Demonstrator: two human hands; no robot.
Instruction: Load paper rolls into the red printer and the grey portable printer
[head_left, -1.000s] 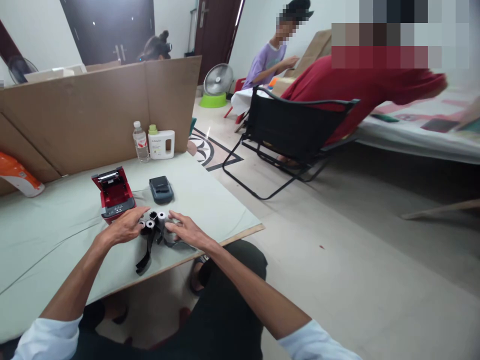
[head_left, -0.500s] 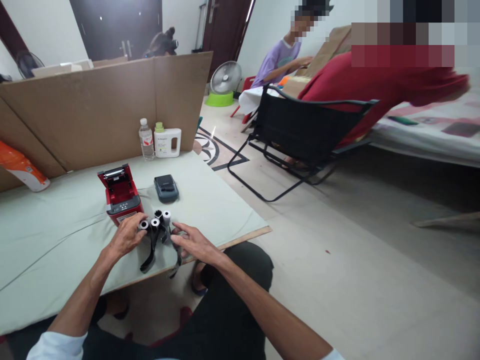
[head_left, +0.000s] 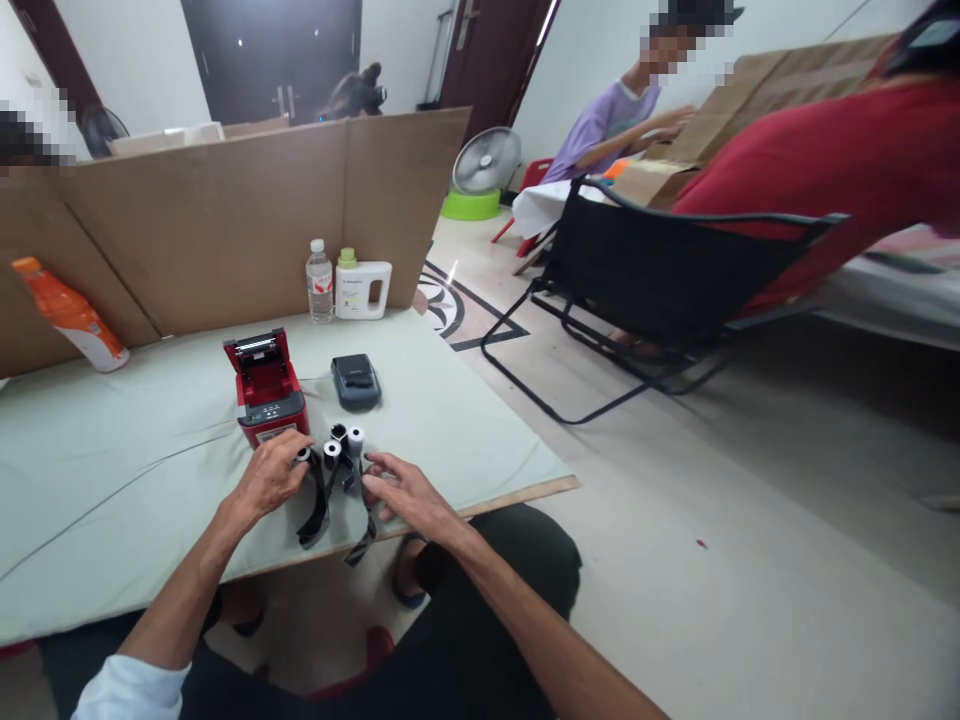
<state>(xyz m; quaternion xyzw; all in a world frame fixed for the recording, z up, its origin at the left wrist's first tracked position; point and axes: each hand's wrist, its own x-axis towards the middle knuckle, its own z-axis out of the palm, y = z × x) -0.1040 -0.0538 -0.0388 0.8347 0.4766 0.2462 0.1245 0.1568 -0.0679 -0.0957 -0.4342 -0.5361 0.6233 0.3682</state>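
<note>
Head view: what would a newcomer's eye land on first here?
Likely the two hands, left hand and right hand, on a cluster of small rolls with dark strips trailing over the near edge of the green table. Just behind stands a red printer with its lid open, a dark grey device to its right.
</note>
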